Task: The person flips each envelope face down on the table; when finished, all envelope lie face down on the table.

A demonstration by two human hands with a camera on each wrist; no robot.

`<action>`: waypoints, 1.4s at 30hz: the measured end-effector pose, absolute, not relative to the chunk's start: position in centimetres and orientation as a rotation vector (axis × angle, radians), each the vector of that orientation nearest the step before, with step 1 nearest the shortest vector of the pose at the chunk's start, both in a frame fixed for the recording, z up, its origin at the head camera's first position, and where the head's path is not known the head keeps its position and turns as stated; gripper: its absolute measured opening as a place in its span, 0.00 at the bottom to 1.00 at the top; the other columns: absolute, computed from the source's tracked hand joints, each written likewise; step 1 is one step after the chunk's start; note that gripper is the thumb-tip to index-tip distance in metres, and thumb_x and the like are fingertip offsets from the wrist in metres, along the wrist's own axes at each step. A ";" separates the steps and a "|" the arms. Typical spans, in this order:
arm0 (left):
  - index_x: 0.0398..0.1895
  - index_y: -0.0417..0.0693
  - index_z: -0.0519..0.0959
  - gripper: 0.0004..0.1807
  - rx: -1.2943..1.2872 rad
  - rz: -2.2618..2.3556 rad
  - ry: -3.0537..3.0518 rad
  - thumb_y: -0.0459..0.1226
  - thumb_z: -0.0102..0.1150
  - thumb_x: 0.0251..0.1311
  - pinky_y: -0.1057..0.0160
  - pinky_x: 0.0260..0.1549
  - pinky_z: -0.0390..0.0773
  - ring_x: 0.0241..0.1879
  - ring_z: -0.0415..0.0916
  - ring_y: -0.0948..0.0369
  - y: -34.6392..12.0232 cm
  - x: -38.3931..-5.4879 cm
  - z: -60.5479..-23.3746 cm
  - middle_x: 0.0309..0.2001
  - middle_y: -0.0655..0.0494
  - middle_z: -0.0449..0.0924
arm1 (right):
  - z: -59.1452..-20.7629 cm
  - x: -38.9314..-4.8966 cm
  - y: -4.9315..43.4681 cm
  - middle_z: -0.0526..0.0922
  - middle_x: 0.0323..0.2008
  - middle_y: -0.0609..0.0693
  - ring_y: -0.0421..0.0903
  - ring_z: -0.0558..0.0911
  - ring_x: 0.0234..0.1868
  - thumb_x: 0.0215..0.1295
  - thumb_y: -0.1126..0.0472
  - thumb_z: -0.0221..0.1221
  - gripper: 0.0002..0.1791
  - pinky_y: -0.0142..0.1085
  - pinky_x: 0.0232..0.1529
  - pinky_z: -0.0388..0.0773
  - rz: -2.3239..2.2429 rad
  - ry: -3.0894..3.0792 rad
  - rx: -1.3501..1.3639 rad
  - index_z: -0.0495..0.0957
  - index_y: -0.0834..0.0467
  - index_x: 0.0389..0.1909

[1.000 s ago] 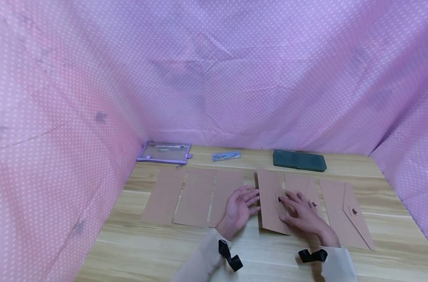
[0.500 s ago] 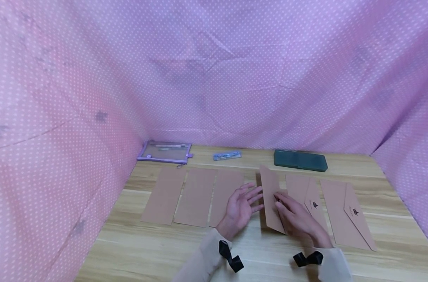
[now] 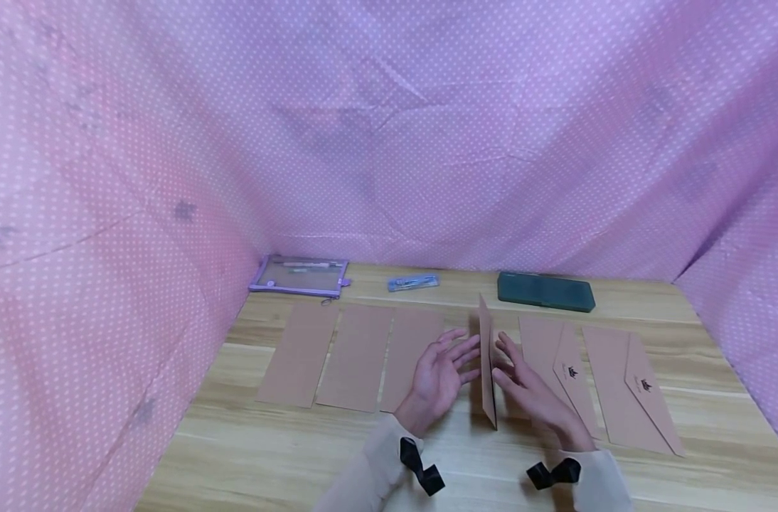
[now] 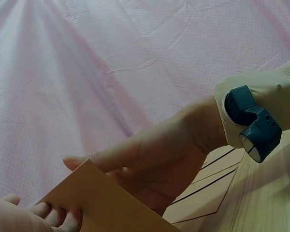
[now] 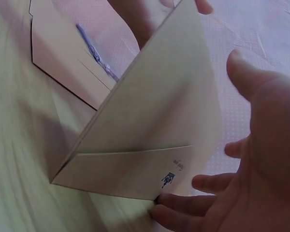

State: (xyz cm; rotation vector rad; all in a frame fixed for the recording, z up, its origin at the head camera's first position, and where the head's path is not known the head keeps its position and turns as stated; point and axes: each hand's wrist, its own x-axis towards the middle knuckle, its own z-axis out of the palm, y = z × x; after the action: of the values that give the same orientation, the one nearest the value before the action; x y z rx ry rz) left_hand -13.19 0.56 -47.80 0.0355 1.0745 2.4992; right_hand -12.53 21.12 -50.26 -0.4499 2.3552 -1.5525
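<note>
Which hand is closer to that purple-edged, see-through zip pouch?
The left hand: in the head view it's below and right of the pouch. The right hand is farther right, beyond the upright brown paper envelope.

I see a creased pink, white-dotted curtain [image 3: 389, 156] beyond and either side of my hands [image 3: 435, 380] [image 3: 537, 398], a pale wood-grain surface [image 3: 267, 455] below.

Head view facing forward and down, close opposing wrist views, sharing one envelope [image 5: 147, 108]
</note>
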 end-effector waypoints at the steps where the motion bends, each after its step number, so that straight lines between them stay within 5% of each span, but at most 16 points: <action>1: 0.69 0.45 0.61 0.25 0.041 2.497 1.074 0.44 0.31 0.73 0.58 0.54 0.75 0.58 0.73 0.58 0.6 -13.2 -47.8 0.75 0.34 0.60 | -50.2 -12.5 21.1 0.39 0.78 0.72 0.78 0.57 0.72 0.80 0.58 0.44 0.40 0.67 0.67 0.63 -1.559 2.353 -0.453 0.30 0.58 0.80; 4: 0.69 0.45 0.61 0.25 0.058 2.488 1.070 0.44 0.31 0.74 0.59 0.54 0.76 0.58 0.73 0.59 0.7 -13.1 -47.8 0.75 0.34 0.59 | -50.2 -12.5 20.9 0.37 0.78 0.73 0.81 0.56 0.71 0.80 0.60 0.43 0.40 0.63 0.66 0.66 -1.593 2.338 -0.477 0.28 0.58 0.80; 7: 0.68 0.47 0.63 0.24 0.084 2.472 1.064 0.44 0.30 0.74 0.59 0.55 0.78 0.59 0.74 0.58 0.7 -13.1 -47.9 0.75 0.34 0.60 | -50.2 -12.5 20.8 0.37 0.77 0.74 0.82 0.52 0.72 0.80 0.61 0.42 0.40 0.44 0.66 0.72 -1.624 2.324 -0.517 0.26 0.57 0.79; 11: 0.65 0.48 0.66 0.23 0.120 2.445 1.070 0.44 0.30 0.75 0.59 0.55 0.79 0.61 0.73 0.57 0.8 -13.1 -48.2 0.75 0.34 0.60 | -50.2 -12.4 20.5 0.36 0.78 0.73 0.77 0.42 0.76 0.79 0.62 0.41 0.41 0.23 0.63 0.65 -1.645 2.323 -0.538 0.25 0.51 0.80; 14: 0.65 0.47 0.67 0.24 0.147 2.414 1.093 0.45 0.30 0.75 0.58 0.56 0.78 0.62 0.73 0.57 0.9 -13.1 -48.4 0.75 0.34 0.61 | -50.2 -12.4 20.4 0.34 0.78 0.72 0.75 0.38 0.77 0.79 0.63 0.42 0.42 0.42 0.72 0.65 -1.636 2.339 -0.536 0.23 0.48 0.80; 18: 0.67 0.46 0.67 0.26 0.194 2.354 1.093 0.46 0.27 0.75 0.55 0.59 0.74 0.63 0.71 0.57 1.0 -13.2 -48.7 0.75 0.34 0.59 | -50.1 -12.2 20.5 0.32 0.78 0.72 0.76 0.39 0.77 0.79 0.63 0.43 0.43 0.70 0.66 0.57 -1.619 2.363 -0.530 0.23 0.45 0.79; 26: 0.57 0.58 0.74 0.22 0.255 2.272 1.106 0.48 0.29 0.74 0.54 0.56 0.71 0.65 0.66 0.56 1.0 -13.4 -49.6 0.75 0.31 0.56 | -49.7 -12.2 21.3 0.27 0.79 0.67 0.78 0.39 0.76 0.79 0.61 0.44 0.43 0.74 0.66 0.57 -1.628 2.350 -0.473 0.25 0.42 0.80; 35: 0.63 0.49 0.72 0.26 0.142 2.226 1.183 0.49 0.31 0.73 0.52 0.54 0.69 0.65 0.64 0.52 1.4 -13.5 -50.7 0.74 0.35 0.62 | -49.6 -12.4 22.2 0.27 0.81 0.59 0.71 0.29 0.78 0.76 0.62 0.49 0.45 0.78 0.67 0.35 -1.682 2.357 -0.419 0.30 0.43 0.81; 42: 0.68 0.41 0.67 0.30 0.110 2.215 1.235 0.49 0.32 0.72 0.42 0.64 0.64 0.72 0.59 0.45 1.5 -13.5 -51.2 0.74 0.36 0.62 | -49.4 -12.4 23.2 0.33 0.81 0.60 0.67 0.31 0.79 0.70 0.61 0.58 0.50 0.75 0.69 0.34 -1.688 2.374 -0.373 0.35 0.47 0.81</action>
State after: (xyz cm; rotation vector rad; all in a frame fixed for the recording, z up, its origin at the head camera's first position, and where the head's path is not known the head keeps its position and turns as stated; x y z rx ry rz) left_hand -13.47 1.48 -51.15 0.1105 1.2353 2.2153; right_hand -12.36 23.22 -49.43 -0.3733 2.3744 -1.6877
